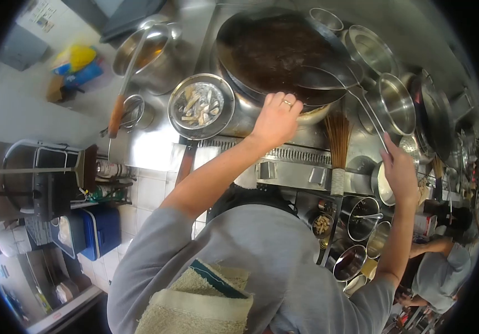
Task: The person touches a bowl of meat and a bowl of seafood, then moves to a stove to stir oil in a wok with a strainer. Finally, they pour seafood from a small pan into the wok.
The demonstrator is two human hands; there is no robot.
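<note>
A large wok (pixel 239 42) of dark brown liquid sits on the stove in front of me. At its near rim is my left hand (pixel 279 118), fingers curled closed on the wok's edge, with a ring on one finger. My right hand (pixel 400 170) grips the long metal handle of a ladle (pixel 365 103), whose wide round bowl dips into the wok on the right side. Left of the wok, a round strainer (pixel 177 119) holds pale, elongated pieces of food. A bamboo wok brush (pixel 338 145) stands between my hands, bristles up.
On the left stand a steel pot (pixel 161 69) and a wooden-handled ladle (pixel 118 108). Steel bowls (pixel 396 100) and another wok (pixel 437 114) line the right. Sauce containers (pixel 350 263) sit lower right, near a co-worker (pixel 445 273). A blue cooler (pixel 101 231) is on the floor.
</note>
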